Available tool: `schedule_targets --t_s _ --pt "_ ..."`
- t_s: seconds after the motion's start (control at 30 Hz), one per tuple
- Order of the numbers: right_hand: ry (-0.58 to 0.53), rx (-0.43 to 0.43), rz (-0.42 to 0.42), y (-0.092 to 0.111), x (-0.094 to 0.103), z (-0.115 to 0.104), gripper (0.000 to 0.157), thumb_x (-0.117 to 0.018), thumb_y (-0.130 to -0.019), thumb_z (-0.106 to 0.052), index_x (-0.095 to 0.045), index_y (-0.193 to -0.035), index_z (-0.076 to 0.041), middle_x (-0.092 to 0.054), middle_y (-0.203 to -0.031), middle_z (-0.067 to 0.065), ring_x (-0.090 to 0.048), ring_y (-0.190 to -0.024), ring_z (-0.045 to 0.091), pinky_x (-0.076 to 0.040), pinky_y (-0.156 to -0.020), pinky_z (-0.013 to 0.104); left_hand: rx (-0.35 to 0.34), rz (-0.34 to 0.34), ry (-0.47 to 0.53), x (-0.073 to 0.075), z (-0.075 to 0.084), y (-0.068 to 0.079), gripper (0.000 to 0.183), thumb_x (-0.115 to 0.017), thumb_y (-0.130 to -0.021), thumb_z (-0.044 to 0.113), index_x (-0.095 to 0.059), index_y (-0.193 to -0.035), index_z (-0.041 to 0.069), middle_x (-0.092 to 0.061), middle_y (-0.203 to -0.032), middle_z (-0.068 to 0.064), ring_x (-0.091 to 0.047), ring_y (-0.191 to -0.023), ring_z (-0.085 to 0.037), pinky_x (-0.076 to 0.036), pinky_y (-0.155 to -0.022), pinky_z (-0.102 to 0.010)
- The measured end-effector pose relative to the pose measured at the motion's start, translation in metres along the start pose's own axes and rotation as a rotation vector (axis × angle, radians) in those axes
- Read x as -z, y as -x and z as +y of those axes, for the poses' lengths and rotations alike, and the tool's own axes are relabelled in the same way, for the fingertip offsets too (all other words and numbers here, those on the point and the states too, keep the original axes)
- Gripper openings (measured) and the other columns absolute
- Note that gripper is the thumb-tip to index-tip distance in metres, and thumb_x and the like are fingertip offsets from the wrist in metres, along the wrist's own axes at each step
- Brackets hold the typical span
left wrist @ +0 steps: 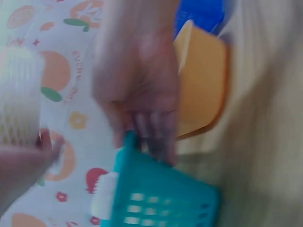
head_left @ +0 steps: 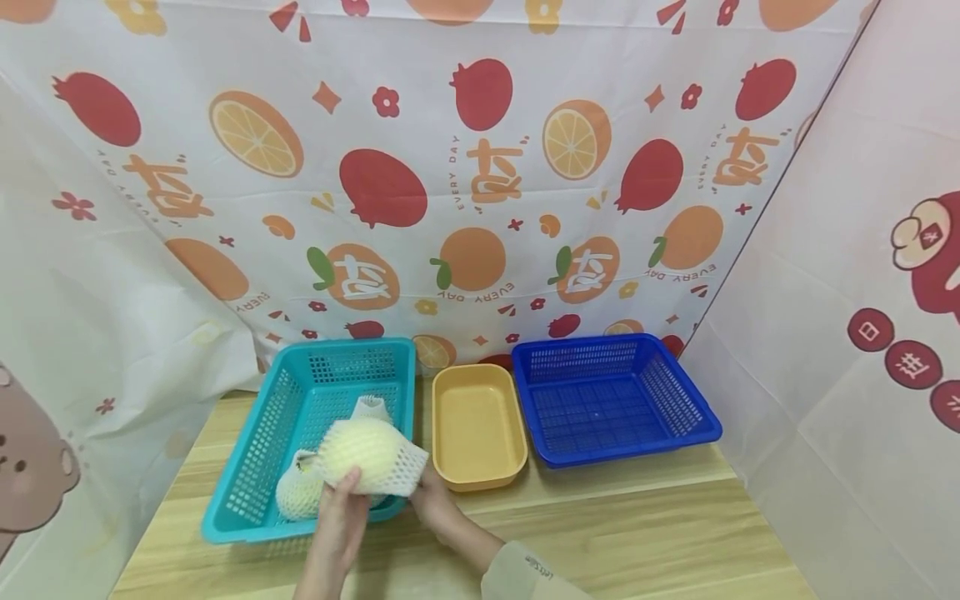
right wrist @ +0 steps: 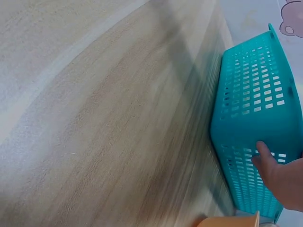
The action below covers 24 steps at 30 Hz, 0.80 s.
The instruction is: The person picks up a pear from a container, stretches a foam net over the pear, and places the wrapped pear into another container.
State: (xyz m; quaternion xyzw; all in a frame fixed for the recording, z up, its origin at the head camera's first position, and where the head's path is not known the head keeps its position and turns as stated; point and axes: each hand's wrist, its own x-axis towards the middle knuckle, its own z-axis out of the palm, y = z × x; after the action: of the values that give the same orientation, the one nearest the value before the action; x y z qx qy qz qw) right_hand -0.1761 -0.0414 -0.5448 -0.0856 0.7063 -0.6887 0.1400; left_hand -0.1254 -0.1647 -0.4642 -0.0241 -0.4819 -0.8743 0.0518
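My left hand (head_left: 345,508) holds a pale yellow round fruit (head_left: 367,454) in a white foam net over the front of the teal basket (head_left: 408,367). In the head view its thumb lies on the fruit's near side; the other fingers are mostly hidden. My right hand (left wrist: 142,99) grips the teal basket's rim at the front right corner, digits on both sides of it. The right wrist view shows that right hand (right wrist: 284,182) against the basket's perforated outer wall. Inside the basket, another netted fruit (head_left: 296,492) with a dark stem sits at the front left, partly covered.
Right of the teal basket stands a yellow-orange tray (head_left: 480,433). A blue perforated basket (head_left: 622,450) is farther right, near the side wall. All three stand on a wood-grain table (head_left: 600,533) before a fruit-printed curtain (head_left: 480,250). White net (head_left: 371,407) shows behind the held fruit.
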Motion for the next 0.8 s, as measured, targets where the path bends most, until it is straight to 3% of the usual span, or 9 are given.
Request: schedule_targets --t_s 0.13,0.3,0.4,0.47,0.6,0.7,0.8 --pt "-0.110 0.024 -0.059 -0.003 -0.001 -0.002 0.034 -0.045 -0.096 -0.005 -0.043 -0.127 0.009 -0.057 -0.113 0.016 -0.055 -0.102 0.035 -0.052 -0.074 0.034 -0.044 0.102 -0.044 0.004 0.023 -0.021 0.038 -0.043 -0.096 0.012 -0.029 -0.129 0.025 -0.038 -0.125 0.004 -0.036 -0.117 -0.007 -0.010 -0.107 -0.027" --pt "-0.103 0.019 -0.056 -0.002 -0.002 -0.003 0.034 -0.044 -0.096 -0.003 -0.041 -0.126 0.015 -0.055 -0.114 0.023 -0.055 -0.102 0.037 -0.051 -0.075 0.035 -0.051 0.222 0.001 0.016 0.047 -0.050 0.049 -0.050 -0.092 0.000 -0.028 -0.128 0.025 -0.038 -0.123 0.001 -0.042 -0.108 -0.009 -0.025 -0.099 -0.023" --pt "-0.098 0.016 -0.059 -0.002 -0.002 -0.003 0.034 -0.044 -0.096 -0.002 -0.041 -0.125 0.015 -0.056 -0.113 0.021 -0.056 -0.100 0.036 -0.052 -0.073 0.034 -0.023 0.309 -0.040 0.027 0.057 -0.069 0.055 -0.055 -0.089 -0.001 -0.024 -0.128 0.024 -0.037 -0.120 0.002 -0.042 -0.105 -0.008 -0.029 -0.096 -0.023" --pt "-0.087 0.018 -0.068 -0.002 -0.003 -0.002 0.033 -0.043 -0.096 -0.001 -0.040 -0.125 0.014 -0.057 -0.112 0.020 -0.056 -0.099 0.035 -0.052 -0.072 0.033 0.013 0.389 -0.127 0.036 0.061 -0.081 0.062 -0.060 -0.087 0.003 -0.021 -0.131 0.023 -0.038 -0.121 0.003 -0.042 -0.106 -0.009 -0.030 -0.097 -0.024" --pt "-0.063 0.016 -0.086 -0.004 -0.003 -0.001 0.034 -0.043 -0.097 -0.002 -0.039 -0.127 0.013 -0.055 -0.117 0.020 -0.054 -0.104 0.033 -0.050 -0.077 0.033 0.141 0.516 -0.407 0.061 0.064 -0.106 0.087 -0.069 -0.083 0.027 -0.006 -0.143 0.020 -0.029 -0.137 -0.006 -0.032 -0.122 -0.018 -0.023 -0.104 -0.030" --pt "-0.035 0.019 -0.090 -0.005 -0.003 0.000 0.035 -0.043 -0.097 -0.003 -0.039 -0.128 0.012 -0.051 -0.123 0.022 -0.051 -0.110 0.032 -0.048 -0.083 0.034 0.227 0.530 -0.596 0.082 0.063 -0.121 0.103 -0.069 -0.080 0.039 0.008 -0.145 0.014 -0.010 -0.148 -0.014 -0.015 -0.132 -0.025 -0.014 -0.107 -0.037" --pt "-0.002 0.015 -0.077 -0.006 -0.002 0.000 0.036 -0.043 -0.097 -0.005 -0.039 -0.129 0.011 -0.049 -0.126 0.022 -0.050 -0.112 0.028 -0.047 -0.085 0.036 0.283 0.478 -0.757 0.100 0.063 -0.136 0.110 -0.066 -0.080 0.043 0.017 -0.143 0.009 0.003 -0.149 -0.020 -0.004 -0.134 -0.032 -0.010 -0.108 -0.044"
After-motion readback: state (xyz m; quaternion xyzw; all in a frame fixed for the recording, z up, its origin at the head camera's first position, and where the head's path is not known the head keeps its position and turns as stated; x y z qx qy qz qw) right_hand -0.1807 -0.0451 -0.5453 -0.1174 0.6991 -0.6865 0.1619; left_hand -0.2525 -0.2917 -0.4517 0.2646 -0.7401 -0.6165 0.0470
